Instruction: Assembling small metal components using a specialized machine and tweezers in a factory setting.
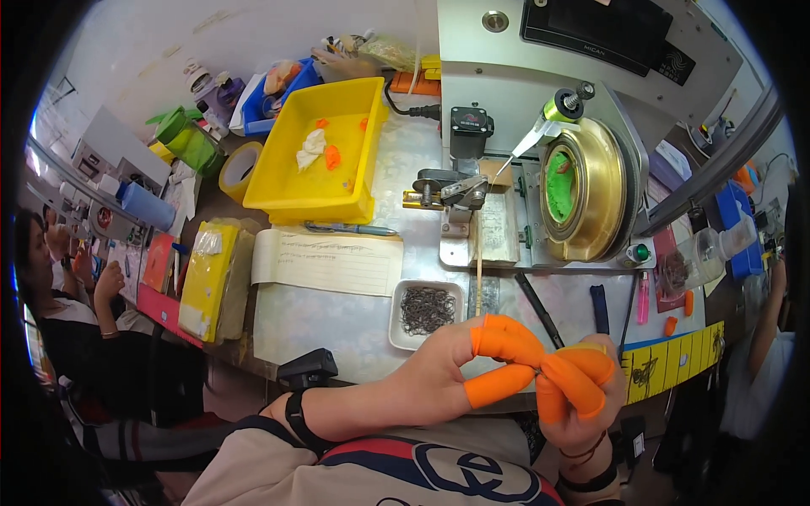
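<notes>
Orange rubber finger cots cover several fingertips of both my hands. My left hand [472, 367] comes in from the lower left, its thumb and fingers pinched together. Facing it, my right hand [582, 392] has its fingers closed in a pinch. The fingertips of the two hands meet over the table's front edge, and a tiny dark thing barely shows between them; its kind is too small to tell. Close by my left hand stands a small white dish [396, 331] with a heap of thin dark curled pieces [428, 310] in it. A thin wooden stick [478, 287] lies beside the dish.
A machine with a brass-coloured wheel [603, 194] and a metal clamp [462, 190] fills the far right. Left of it are a yellow tray [359, 207], an open notebook [325, 268] and a pen [354, 228]. A black pen-like tool [538, 308] lies beyond my hands. A co-worker [76, 346] sits at left.
</notes>
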Motion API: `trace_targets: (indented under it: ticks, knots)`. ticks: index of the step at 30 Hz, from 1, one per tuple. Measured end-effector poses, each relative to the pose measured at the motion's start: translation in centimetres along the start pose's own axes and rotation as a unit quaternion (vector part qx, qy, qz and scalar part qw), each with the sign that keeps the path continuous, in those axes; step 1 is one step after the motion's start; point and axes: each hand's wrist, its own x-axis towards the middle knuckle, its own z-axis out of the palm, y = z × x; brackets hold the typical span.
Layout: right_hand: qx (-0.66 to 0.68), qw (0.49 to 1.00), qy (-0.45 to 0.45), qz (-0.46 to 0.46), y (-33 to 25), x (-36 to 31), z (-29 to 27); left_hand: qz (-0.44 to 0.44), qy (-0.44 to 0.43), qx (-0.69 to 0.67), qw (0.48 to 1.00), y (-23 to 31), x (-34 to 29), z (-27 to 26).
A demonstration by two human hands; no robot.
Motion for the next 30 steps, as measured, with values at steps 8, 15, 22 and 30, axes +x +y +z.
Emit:
trace_targets:
  ticks: [8,15,22,30]
  knots:
    - [0.435,0.854,0.038,0.283,-0.4,-0.7,0.2,0.169,0.081,0.307,0.933,-0.1,0.1,0.2]
    - [0.520,0.774,-0.047,0.357,-0.7,-0.6,-0.1,0.239,0.099,0.388,0.885,-0.4,0.3,0.0]
    - [0.531,0.746,-0.065,0.397,-1.0,-0.2,-0.1,0.247,0.101,0.381,0.885,-0.7,0.2,0.0]
    - [0.441,0.795,-0.107,0.403,-1.2,0.0,-0.1,0.251,0.062,0.440,0.860,-0.1,0.0,-0.3]
